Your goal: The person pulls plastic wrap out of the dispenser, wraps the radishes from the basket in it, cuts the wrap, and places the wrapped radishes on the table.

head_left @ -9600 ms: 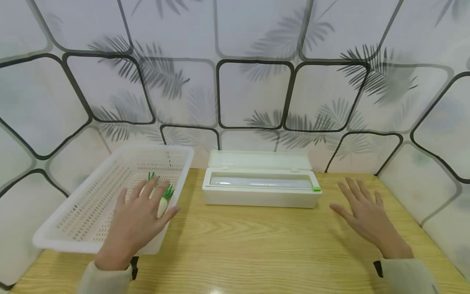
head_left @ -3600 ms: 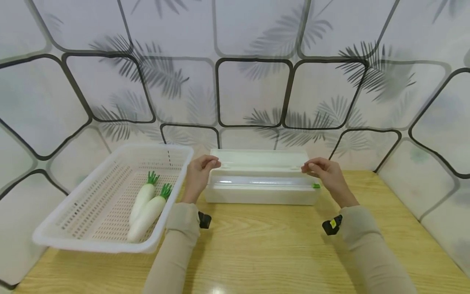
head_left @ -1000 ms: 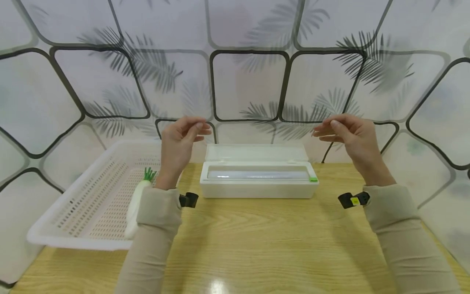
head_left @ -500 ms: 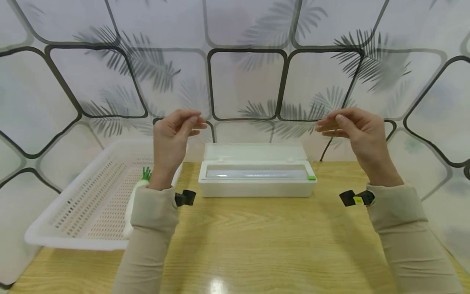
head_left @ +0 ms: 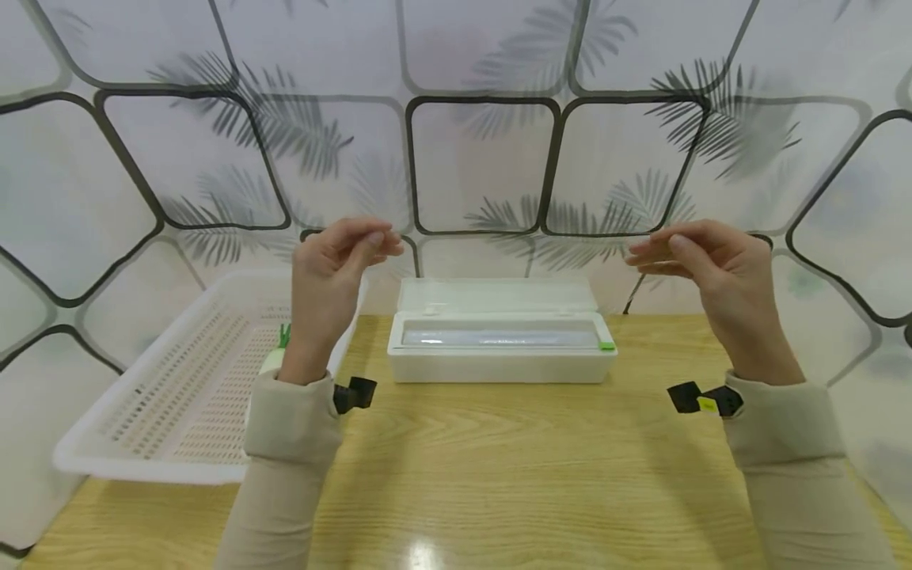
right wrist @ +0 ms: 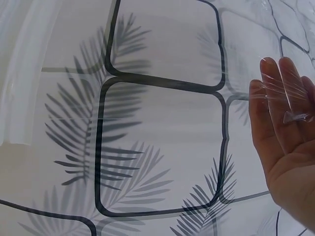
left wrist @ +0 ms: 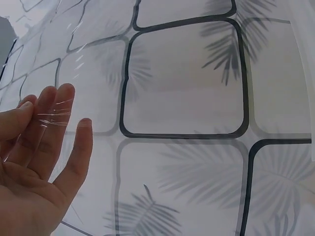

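Note:
My left hand is raised in front of the wall, left of the dispenser box, pinching clear cling film between thumb and fingers. Creases of the cling film cross its fingers in the left wrist view. Level with it on the right, my right hand pinches the film's other side, and a crumpled bit of cling film shows at its palm side. Between and below the hands stands the white dispenser box, lid tipped back, with the film roll inside. The sheet itself is barely visible in the head view.
A white perforated basket stands at the left, partly behind the left forearm. In it a white radish with green tops is mostly hidden by the sleeve. A green slider sits on the box's right end. A patterned wall rises behind the table.
Both hands were spread flat, then pinched film at the box, then rose and drew apart. In the last half second the right hand has shifted slightly right and down.

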Tool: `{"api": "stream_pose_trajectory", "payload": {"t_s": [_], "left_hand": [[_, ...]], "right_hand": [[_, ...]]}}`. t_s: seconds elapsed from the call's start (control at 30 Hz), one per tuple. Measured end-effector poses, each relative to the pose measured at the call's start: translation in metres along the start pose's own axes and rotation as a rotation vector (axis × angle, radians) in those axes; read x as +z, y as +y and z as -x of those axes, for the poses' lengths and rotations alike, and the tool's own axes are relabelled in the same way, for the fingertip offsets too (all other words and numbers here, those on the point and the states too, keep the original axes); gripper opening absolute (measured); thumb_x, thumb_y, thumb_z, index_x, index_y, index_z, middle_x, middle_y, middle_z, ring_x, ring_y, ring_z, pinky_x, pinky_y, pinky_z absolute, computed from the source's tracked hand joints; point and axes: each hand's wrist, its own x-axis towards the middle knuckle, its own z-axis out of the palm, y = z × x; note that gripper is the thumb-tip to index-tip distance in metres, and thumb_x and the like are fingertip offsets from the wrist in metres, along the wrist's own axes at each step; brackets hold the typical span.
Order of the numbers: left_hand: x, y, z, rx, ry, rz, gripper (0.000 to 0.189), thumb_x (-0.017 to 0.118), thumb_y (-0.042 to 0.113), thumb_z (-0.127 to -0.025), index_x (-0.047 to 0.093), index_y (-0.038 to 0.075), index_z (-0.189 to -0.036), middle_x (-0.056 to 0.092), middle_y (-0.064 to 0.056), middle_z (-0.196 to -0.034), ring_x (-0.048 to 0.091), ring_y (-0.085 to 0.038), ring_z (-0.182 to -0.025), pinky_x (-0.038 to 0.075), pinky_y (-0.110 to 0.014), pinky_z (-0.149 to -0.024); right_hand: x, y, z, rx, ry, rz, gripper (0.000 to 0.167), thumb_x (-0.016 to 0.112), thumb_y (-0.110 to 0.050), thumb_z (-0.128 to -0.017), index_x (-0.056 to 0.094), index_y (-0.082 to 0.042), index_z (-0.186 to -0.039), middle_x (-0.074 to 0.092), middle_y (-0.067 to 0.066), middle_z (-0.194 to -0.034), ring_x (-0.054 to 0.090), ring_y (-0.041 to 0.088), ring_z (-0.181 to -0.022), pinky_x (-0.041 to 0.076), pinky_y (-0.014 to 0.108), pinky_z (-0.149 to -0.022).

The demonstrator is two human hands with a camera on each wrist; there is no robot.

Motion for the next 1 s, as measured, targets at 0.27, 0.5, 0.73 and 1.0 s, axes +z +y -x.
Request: {"api": "stream_pose_trajectory", "payload": {"t_s": [0.27,0.5,0.73,1.0], "left_hand": [[-0.007,0.006,0.014,0.073,-0.039,0.014,0.012,0.058,-0.015,-0.095,0.066,-0.019,-0.104,0.075,0.006,-0.091,0.071,-0.010,-0.087,0.054,-0.031,-0.092],[-0.012,0.010,0.024,0.114,-0.086,0.054,0.013,0.055,-0.019,-0.094,0.065,-0.020,-0.102,0.074,0.004,-0.092,0.072,-0.011,-0.088,0.057,-0.031,-0.086],[-0.017,0.013,0.037,0.086,-0.127,0.131,0.011,0.054,-0.022,-0.093,0.061,-0.024,-0.100,0.074,0.000,-0.094,0.072,-0.013,-0.089,0.059,-0.030,-0.081],[-0.025,0.016,0.047,0.084,-0.199,0.168,0.016,0.053,-0.027,-0.090,0.063,-0.023,-0.100,0.076,-0.004,-0.095,0.072,-0.014,-0.090,0.058,-0.029,-0.082]], "right_hand": [[0.004,-0.009,0.017,-0.032,0.003,0.002,0.021,0.054,0.006,-0.101,0.059,0.024,-0.109,0.074,0.021,-0.100,0.074,0.025,-0.089,0.058,0.030,-0.084],[0.005,-0.014,0.029,-0.067,-0.014,0.019,0.020,0.050,0.010,-0.101,0.058,0.026,-0.110,0.074,0.021,-0.102,0.074,0.025,-0.089,0.057,0.028,-0.084],[0.006,-0.016,0.044,-0.083,-0.030,-0.003,0.018,0.047,0.016,-0.100,0.058,0.027,-0.109,0.073,0.022,-0.104,0.074,0.025,-0.090,0.056,0.029,-0.088],[0.006,-0.019,0.060,-0.102,-0.046,-0.010,0.017,0.043,0.022,-0.097,0.058,0.028,-0.103,0.068,0.026,-0.114,0.069,0.029,-0.104,0.056,0.031,-0.090]]}}
